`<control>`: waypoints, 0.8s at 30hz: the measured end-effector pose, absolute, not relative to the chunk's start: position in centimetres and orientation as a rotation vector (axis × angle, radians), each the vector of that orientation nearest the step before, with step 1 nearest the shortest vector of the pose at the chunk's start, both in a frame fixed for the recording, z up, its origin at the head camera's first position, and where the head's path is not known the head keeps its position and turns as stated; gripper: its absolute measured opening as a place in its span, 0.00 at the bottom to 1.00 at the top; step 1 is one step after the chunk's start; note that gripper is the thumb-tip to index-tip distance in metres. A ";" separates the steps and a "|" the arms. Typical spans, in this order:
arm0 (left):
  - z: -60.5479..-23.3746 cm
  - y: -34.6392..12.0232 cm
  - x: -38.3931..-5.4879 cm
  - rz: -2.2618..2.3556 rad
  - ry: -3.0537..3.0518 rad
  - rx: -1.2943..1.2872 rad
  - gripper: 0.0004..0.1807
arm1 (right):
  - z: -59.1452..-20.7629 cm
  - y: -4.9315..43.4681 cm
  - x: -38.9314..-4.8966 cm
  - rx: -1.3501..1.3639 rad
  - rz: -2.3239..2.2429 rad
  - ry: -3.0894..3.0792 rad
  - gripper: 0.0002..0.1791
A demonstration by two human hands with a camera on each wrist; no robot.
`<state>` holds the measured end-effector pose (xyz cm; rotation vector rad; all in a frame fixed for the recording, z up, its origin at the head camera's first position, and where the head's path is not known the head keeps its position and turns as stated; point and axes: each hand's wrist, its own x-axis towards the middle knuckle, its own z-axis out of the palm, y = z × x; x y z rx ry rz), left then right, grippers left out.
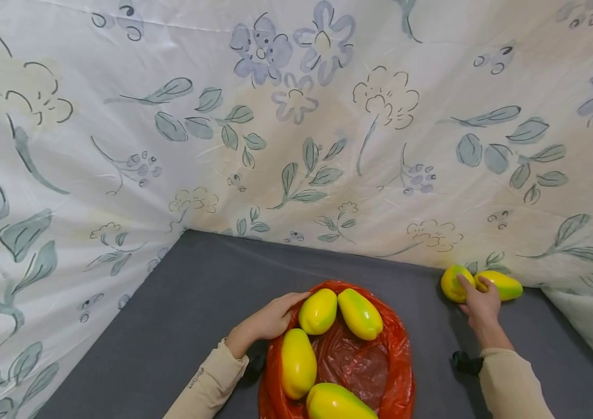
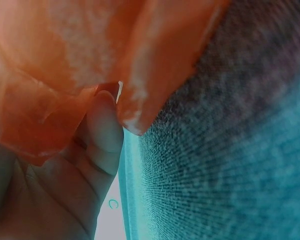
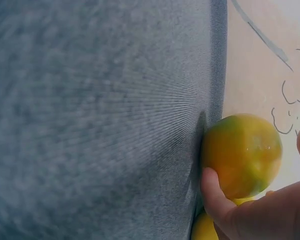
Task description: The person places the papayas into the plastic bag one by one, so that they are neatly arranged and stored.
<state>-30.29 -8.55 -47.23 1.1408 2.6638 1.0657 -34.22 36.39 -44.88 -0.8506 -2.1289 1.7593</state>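
1. Red plastic bag (image 1: 401, 355), bottom centre of the head frame: my left hand (image 1: 270, 317) pinches its rim at the left side, and four yellow-green fruits (image 1: 298, 364) lie inside.
2. At the right of that frame, my right hand (image 1: 483, 302) has its fingers spread moderately around the near-round yellow fruit (image 1: 452, 285), thumb touching it; a longer fruit (image 1: 505, 286) lies just beside, to the right.
3. Beneath everything spreads a dark grey surface (image 1: 196, 302).
4. White cloth (image 1: 327, 203) with painted flowers and leaves hangs behind, filling the upper frame.
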 end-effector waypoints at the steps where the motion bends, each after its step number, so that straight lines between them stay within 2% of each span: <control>1: -47.2 -8.6 -30.3 1.067 2.660 1.141 0.29 | -44.8 36.4 -34.2 -0.845 1.749 -2.149 0.51; 24: -47.1 -8.7 -30.3 1.079 2.644 1.111 0.29 | -45.4 35.5 -34.6 -0.813 1.645 -2.237 0.50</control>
